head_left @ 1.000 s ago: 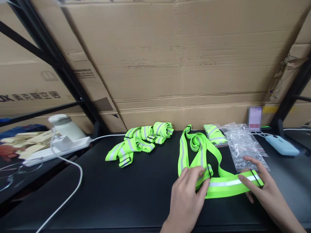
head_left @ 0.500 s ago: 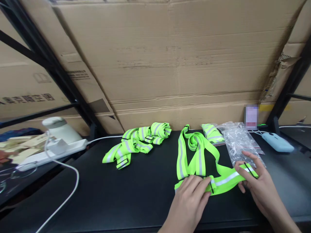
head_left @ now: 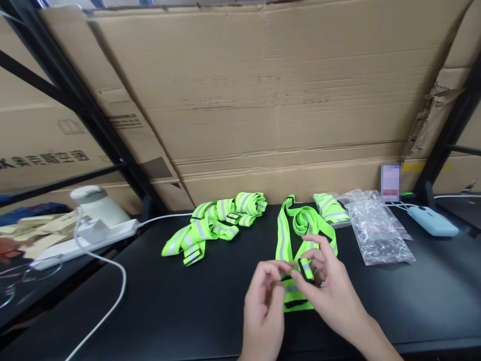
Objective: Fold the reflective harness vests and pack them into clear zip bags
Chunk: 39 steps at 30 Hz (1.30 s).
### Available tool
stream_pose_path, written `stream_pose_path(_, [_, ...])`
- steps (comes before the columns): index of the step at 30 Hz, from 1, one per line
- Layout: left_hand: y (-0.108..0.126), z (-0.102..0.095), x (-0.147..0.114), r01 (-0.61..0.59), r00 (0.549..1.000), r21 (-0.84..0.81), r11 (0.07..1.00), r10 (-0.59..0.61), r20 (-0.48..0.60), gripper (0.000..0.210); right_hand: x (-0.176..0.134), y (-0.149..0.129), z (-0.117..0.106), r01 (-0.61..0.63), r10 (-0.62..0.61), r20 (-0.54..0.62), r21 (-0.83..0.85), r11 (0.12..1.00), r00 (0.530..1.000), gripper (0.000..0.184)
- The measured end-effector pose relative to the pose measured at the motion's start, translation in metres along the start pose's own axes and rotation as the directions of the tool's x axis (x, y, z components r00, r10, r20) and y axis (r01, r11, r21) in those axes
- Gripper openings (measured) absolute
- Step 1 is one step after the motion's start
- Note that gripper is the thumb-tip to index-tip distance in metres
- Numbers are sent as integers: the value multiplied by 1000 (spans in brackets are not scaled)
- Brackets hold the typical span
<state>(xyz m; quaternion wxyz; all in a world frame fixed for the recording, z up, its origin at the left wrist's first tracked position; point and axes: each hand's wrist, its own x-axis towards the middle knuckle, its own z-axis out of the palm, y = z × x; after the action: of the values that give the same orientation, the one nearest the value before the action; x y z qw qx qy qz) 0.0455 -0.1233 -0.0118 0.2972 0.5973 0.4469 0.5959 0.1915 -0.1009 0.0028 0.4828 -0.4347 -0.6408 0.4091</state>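
Note:
A neon-green reflective strap [head_left: 282, 238] with grey stripes and black buckles lies looped on the black table in front of me. My right hand [head_left: 332, 288] is closed on its folded end, where a black slider shows between the fingers. Close beside it, my left hand [head_left: 265, 306] pinches at the strap's edge with thumb and fingertips; the exact grip is partly hidden. Below both hands a flat band of the strap with a black slider rests on the table.
Other bundled reflective straps [head_left: 214, 220] lie to the left. At the back right are a bagged strap [head_left: 330, 208], clear plastic bags [head_left: 376, 230] and a light blue device [head_left: 432, 221]. A white power strip [head_left: 116, 233] with its cable is at left; a cardboard wall [head_left: 225, 100] stands behind.
My right hand has moved left with the strap's end, which was stretched out to the right and is now folded in near my left hand. My left hand has turned and shifted slightly left.

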Motion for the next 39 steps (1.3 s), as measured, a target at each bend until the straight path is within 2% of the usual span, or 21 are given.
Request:
stream_pose_path(2, [2,-9,5,-47,995,81,996,54,-83,12,-3,4,5,-14,21,63,-107,994,998,59])
stream_pose_path(3, [3,-14,6,-72,994,149,986,84,-74,11,-4,6,6,-21,35,88,-153,988,996,63])
stream_pose_path(5, [6,-23,9,-93,996,263,960,88,32,8,-6,7,6,-24,52,125,-215,976,991,70])
stream_pose_path(8, [8,-29,7,-67,972,337,939,-15,234,15,-8,8,4,-3,42,168,-224,975,985,80])
stream_pose_path(12, [1,-31,4,-36,934,394,919,-110,341,41,-8,12,-2,-2,44,212,-196,981,976,92])
stream_pose_path(16, [-8,-35,8,47,903,368,929,-197,382,30,-7,11,-17,94,-48,245,-180,979,968,72])
stream_pose_path(19, [-12,-38,11,105,891,291,951,-220,397,29,-8,14,-38,221,-140,293,-266,938,946,53])
stream_pose_path(23, [-14,-37,12,111,890,241,964,-204,407,30,-13,34,-69,325,-167,381,-400,857,909,36])
stream_pose_path(26, [-16,-36,11,104,901,247,963,-196,387,31,-20,51,-85,367,-178,385,-500,784,906,34])
stream_pose_path(30, [-16,-39,7,51,909,276,960,-159,384,32,-30,58,-92,408,-192,409,-548,730,892,45])
stream_pose_path(39, [-2,-49,5,-99,852,319,943,-85,516,25,-29,49,-88,501,-308,409,-549,669,859,43])
